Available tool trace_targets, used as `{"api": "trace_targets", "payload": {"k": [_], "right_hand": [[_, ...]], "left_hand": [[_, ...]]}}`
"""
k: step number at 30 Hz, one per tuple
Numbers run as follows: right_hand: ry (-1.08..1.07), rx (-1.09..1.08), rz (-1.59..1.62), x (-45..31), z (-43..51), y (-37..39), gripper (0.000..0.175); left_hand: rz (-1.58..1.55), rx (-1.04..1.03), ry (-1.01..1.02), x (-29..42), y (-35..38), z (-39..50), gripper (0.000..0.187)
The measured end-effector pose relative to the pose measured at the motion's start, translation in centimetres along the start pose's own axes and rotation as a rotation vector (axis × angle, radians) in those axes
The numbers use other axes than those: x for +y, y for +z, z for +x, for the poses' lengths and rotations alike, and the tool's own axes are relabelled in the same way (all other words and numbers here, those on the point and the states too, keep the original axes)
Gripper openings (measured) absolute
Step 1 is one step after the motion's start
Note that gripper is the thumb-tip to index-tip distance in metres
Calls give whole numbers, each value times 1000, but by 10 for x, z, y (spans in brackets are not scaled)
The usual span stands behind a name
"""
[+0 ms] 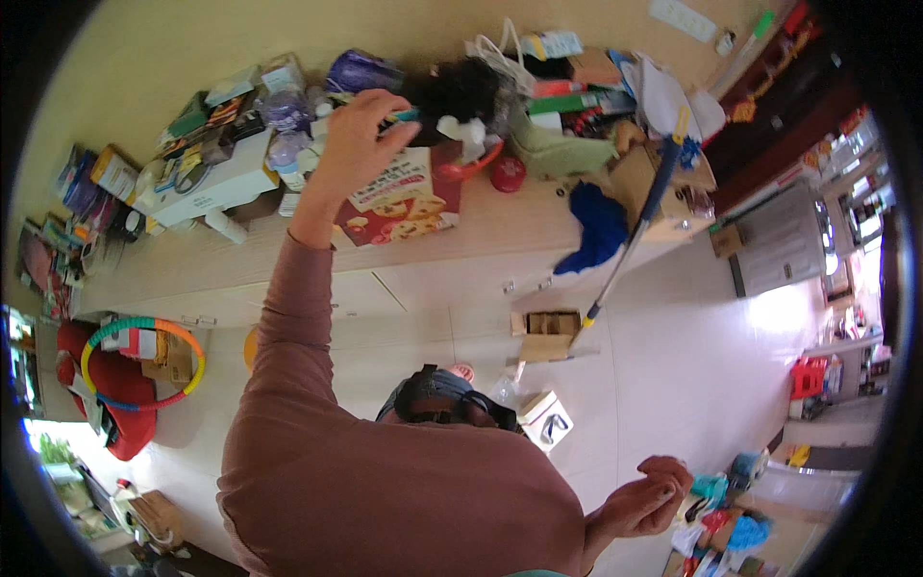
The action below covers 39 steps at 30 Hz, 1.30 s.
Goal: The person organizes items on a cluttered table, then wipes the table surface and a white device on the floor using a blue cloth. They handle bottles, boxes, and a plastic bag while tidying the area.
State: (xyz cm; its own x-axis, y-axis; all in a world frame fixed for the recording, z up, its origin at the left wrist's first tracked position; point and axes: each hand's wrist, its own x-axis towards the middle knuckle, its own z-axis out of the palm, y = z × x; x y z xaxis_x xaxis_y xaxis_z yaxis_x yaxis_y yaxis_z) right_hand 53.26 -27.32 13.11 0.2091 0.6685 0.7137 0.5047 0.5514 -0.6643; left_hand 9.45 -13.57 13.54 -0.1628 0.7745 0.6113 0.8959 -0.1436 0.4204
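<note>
My left hand (360, 141) reaches over the crowded cabinet top (404, 256), fingers curved and thumb apart. A small teal item (406, 115) shows between thumb and fingers; whether I grip it is unclear. Just below that hand lies a red and cream biscuit box (411, 209) printed with cookies. Beside the box are a red-orange curved piece (472, 169), a crumpled white item (469, 137) and a red round container (508, 174). Low at the right, my right hand (645, 498) hangs beside my body with curled fingers, and nothing visible is in it.
A long-handled pole (631, 249) leans against the cabinet by a blue cloth (595, 225) and a cardboard box (660, 220). On the floor are an open carton (549, 348) and a white box (541, 415). A multicoloured hoop (200, 360) stands at the left.
</note>
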Motion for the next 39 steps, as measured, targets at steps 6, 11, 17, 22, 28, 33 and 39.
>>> {"api": "trace_targets", "payload": {"k": [6, 11, 17, 22, 28, 33, 39], "right_hand": [[25, -7, 23, 5, -1, 2, 34], [63, -39, 54, 10, -2, 8, 36], [96, -75, 82, 11, -2, 8, 35], [150, -107, 44, 8, -1, 13, 34], [181, -159, 76, 16, -9, 18, 35], [234, -111, 150, 16, -10, 23, 36], [283, -70, 102, 19, -6, 23, 36]], "left_hand": [[402, -185, 53, 7, 0, -16, 23], [516, -105, 134, 1, -2, -16, 4], [708, 69, 187, 23, -76, 33, 11], [949, 320, 224, 43, -145, 91, 10], [1006, 306, 354, 37, -174, 181, 8], [990, 177, 359, 15, -151, 227, 10], [956, 88, 375, -28, -102, 264, 9]]}}
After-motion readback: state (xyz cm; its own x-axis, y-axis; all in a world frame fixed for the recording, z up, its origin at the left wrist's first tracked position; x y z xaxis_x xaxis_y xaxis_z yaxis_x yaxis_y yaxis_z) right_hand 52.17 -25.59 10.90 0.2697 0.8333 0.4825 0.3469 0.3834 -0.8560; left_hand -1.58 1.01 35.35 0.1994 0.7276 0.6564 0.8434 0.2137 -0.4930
